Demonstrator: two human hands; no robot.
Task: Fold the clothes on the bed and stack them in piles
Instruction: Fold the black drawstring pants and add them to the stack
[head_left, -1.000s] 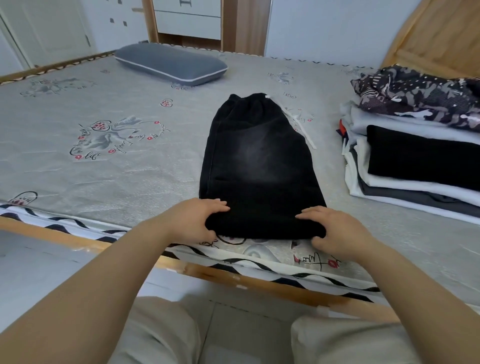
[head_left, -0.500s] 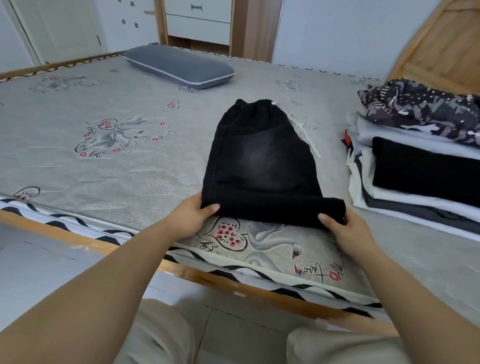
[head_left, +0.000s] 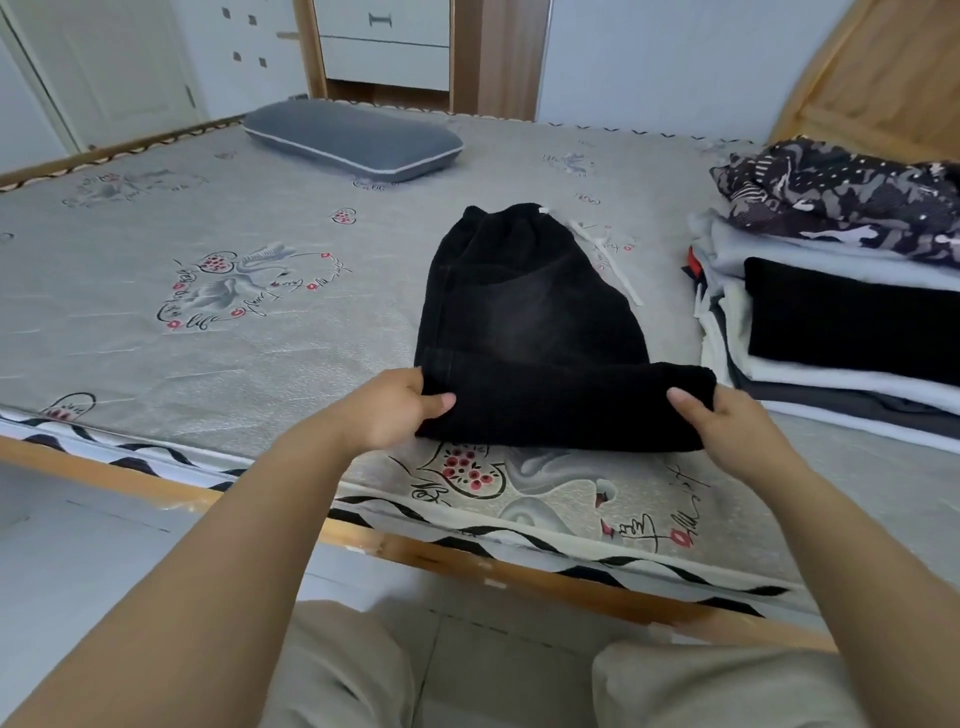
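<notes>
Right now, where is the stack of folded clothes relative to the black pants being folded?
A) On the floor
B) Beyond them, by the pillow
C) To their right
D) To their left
C: the stack lies on the bed right of the pants, whose near fold both hands grip.

The black faded-denim trousers (head_left: 524, 322) lie on the grey printed mattress (head_left: 218, 343), near its front edge. The person's left hand (head_left: 387, 413) grips their near-left corner, the right hand (head_left: 727, 423) their near-right corner. Right of the trousers sits the stack of folded clothes (head_left: 841, 332). Behind the trousers, to the left, lies the grey oblong pillow (head_left: 353, 139).
</notes>
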